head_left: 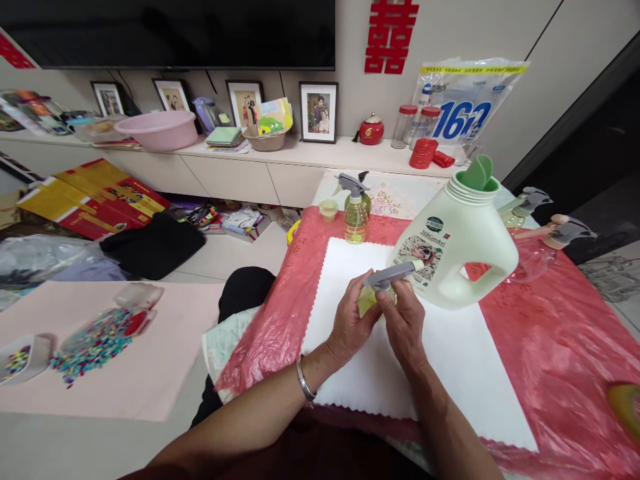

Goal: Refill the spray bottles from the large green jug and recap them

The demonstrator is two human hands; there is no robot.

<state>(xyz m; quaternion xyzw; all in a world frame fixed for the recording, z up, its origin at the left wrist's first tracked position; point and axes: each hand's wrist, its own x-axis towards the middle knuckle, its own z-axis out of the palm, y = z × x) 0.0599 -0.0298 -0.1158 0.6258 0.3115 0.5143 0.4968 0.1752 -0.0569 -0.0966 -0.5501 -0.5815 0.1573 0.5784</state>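
Both hands are wrapped round a small spray bottle with a grey trigger head, held upright over a white scalloped mat. My left hand grips the bottle's body from the left. On the other side my right hand has its fingers closed at the neck, just under the spray head. Much of the bottle is hidden behind the fingers. Right behind it stands a large pale green detergent jug, with a green spout showing in its uncapped mouth. Beyond the mat are a yellowish spray bottle and a small pale cap.
Red plastic sheeting covers the table. More spray bottles, including a pink one, stand right of the jug. On the left, colourful small pieces lie on a pink sheet. A long cabinet runs along the back.
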